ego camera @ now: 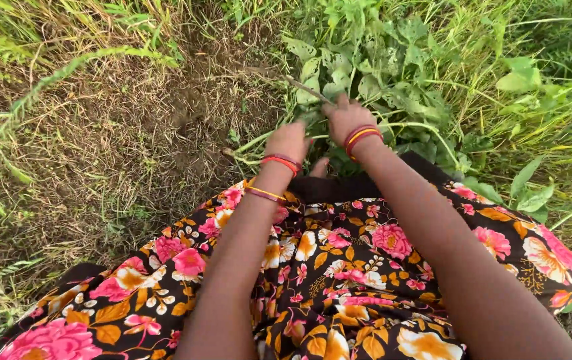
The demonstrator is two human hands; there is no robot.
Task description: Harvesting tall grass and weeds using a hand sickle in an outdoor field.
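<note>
While bare soil (132, 133) lies leftward, both hands (319, 133) crowd the weeds' (379, 80) edge.

We see bare ground (119, 140) on the left, brown soil under a thin mat of dry straw-coloured grass cuttings (99, 167). A long green grass stalk (46, 83) arches over it from the left edge. To the right, the ground disappears under a dense patch of broad-leaved green weeds (379, 67) mixed with tall grass blades (552, 113). Pale green stems (252, 143) lie flat on the soil at the edge of that patch.
</note>
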